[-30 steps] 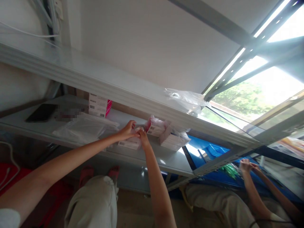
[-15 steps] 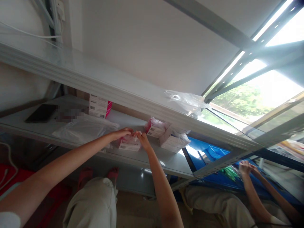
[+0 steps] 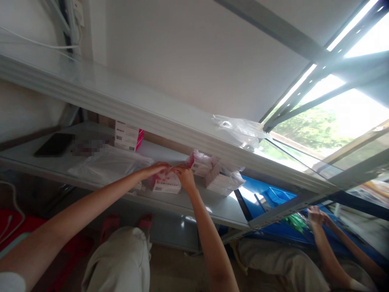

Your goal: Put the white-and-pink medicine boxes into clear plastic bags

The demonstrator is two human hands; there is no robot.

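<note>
Above a small white-and-pink carton on the lower shelf, my two hands meet with their fingers nearly touching. My left hand is closed in a pinch on the thin clear plastic bag at the carton's top. From the other side, my right hand has its fingers bent in on the same plastic; its fingertips are partly hidden. Just right of it are another pink-and-white carton with crumpled film on top and a white carton with clear plastic over it.
Flat clear bags, a dark phone and a taller stacked carton lie to the left. The upper shelf's edge overhangs, holding a clear bag. At right, another person's hands work near blue bins.
My right hand has turned and shifted slightly up, its back now showing more. My left hand stays nearly in place. The carton has not visibly moved.
</note>
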